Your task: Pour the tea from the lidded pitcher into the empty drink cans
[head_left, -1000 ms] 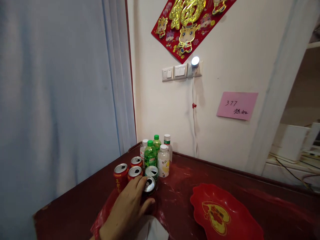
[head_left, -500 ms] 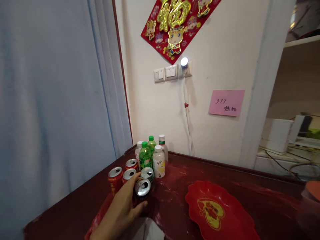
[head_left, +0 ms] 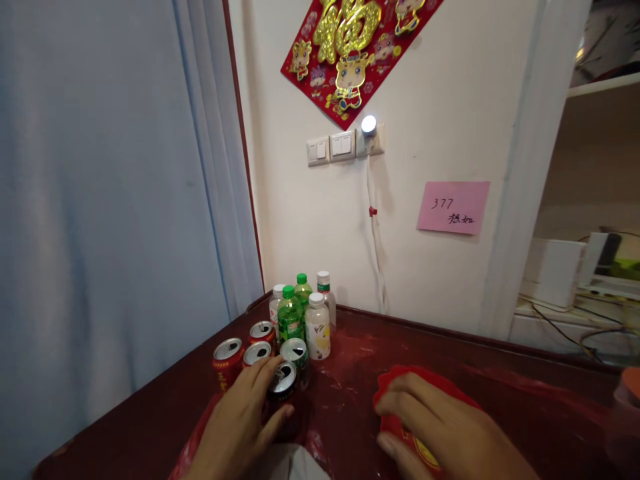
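Observation:
My left hand (head_left: 245, 417) is beside a dark drink can (head_left: 283, 383) with an opened top. Its fingers reach along the can's left side and the thumb is spread out in front; whether they touch the can is hard to see. Close behind stand a green can (head_left: 295, 352), red cans (head_left: 229, 360) and several bottles, among them a green-capped bottle (head_left: 291, 319) and a white-capped bottle (head_left: 318, 327). On the right my right hand (head_left: 435, 423) hovers over a red scalloped tray (head_left: 400, 373), fingers bent but apart, hiding much of it.
Something white, perhaps paper (head_left: 293, 461), lies at the near edge of the dark red tabletop (head_left: 345, 413). A blue curtain (head_left: 115, 200) hangs at left. Behind is a wall with a plugged-in cable (head_left: 374, 233). A container with an orange top (head_left: 631, 380) is at far right.
My right hand has come into view from the lower right, over the red tray. My left hand stays beside the dark can, shifted slightly left and down.

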`<state>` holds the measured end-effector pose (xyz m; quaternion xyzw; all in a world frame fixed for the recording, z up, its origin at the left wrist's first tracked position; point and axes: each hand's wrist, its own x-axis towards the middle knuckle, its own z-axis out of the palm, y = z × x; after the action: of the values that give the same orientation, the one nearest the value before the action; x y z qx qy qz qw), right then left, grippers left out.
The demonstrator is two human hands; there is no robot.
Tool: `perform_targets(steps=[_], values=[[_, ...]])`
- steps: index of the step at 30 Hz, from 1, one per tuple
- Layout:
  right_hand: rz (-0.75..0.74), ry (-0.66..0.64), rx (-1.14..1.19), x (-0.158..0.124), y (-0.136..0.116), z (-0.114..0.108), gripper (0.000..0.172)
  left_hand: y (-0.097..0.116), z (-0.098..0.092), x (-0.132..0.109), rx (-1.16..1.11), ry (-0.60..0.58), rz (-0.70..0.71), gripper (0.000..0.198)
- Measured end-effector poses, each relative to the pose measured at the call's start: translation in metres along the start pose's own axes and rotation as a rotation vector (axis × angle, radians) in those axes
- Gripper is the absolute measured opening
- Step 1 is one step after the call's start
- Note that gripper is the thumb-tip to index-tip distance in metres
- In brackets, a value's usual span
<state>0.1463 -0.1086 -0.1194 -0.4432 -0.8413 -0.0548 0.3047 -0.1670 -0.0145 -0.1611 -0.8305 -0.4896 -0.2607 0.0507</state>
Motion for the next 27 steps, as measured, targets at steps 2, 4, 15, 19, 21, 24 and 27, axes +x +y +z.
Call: perform_targets(steps=[2,4,15,19,21,24,27], values=[[0.105,-0.139,-0.006,0.030,-0.010,0.011,0.023,-0.004,0.005,-0.002,0.021,0.058,0.031,0.056],[0.191,-0.236,0.030,0.055,-0.016,0.024,0.020,-0.007,0.009,-0.004,0.026,0.103,0.062,0.057],[0.215,-0.340,0.010,0.132,0.000,0.108,0.037,-0.015,0.020,-0.009,0.083,0.213,0.191,0.061],[0.224,-0.320,0.017,0.135,0.001,0.123,0.032,-0.017,0.019,-0.010,0.076,0.214,0.197,0.063],[0.236,-0.303,0.020,0.134,0.002,0.128,0.030,-0.016,0.016,-0.011,0.074,0.209,0.192,0.064],[0.253,-0.285,0.032,0.134,0.003,0.134,0.026,-0.014,0.014,-0.010,0.066,0.202,0.192,0.064],[0.253,-0.244,0.062,0.134,0.004,0.139,0.022,-0.016,0.017,-0.008,0.049,0.200,0.205,0.063]])
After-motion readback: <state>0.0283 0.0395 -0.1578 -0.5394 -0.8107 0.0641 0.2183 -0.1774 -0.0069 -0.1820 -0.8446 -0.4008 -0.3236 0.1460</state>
